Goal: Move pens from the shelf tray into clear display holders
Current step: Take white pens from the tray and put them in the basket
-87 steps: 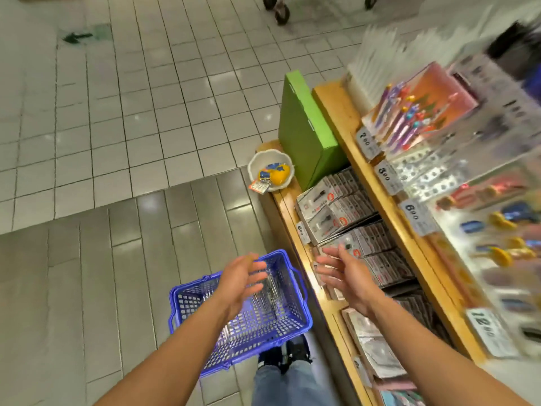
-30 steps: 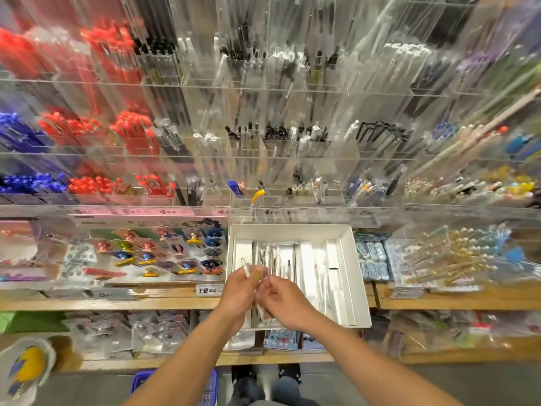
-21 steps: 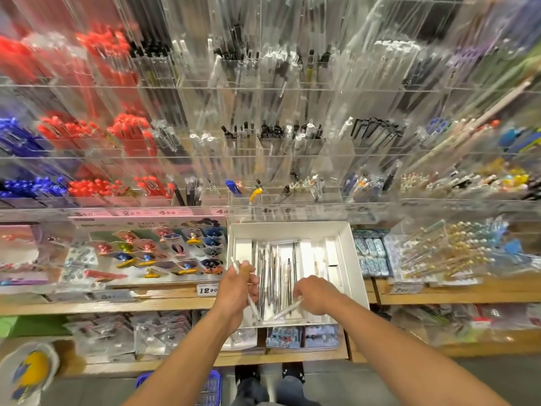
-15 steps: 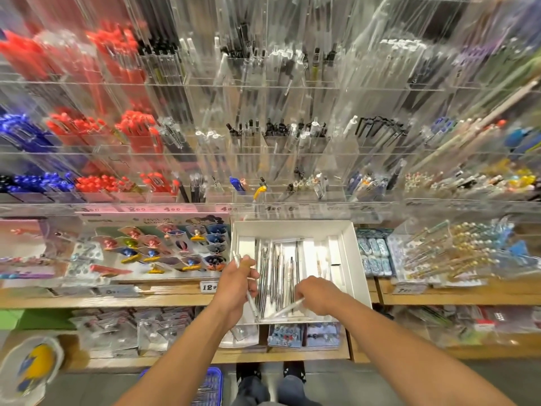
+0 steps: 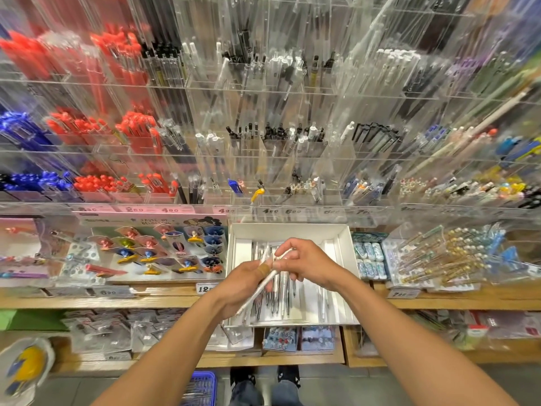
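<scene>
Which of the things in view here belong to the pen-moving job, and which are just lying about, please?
Part of the job:
- white tray on the shelf
- pens left in the tray
- white pen held in both hands: left hand, right hand
- clear display holders

Just lying about:
- carded figurine display
- blue basket
- price tags

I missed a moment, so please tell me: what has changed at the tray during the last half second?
The right hand rose from the white tray and joined the left hand at the pens that hand grips. The tray and the other pens stayed.
</scene>
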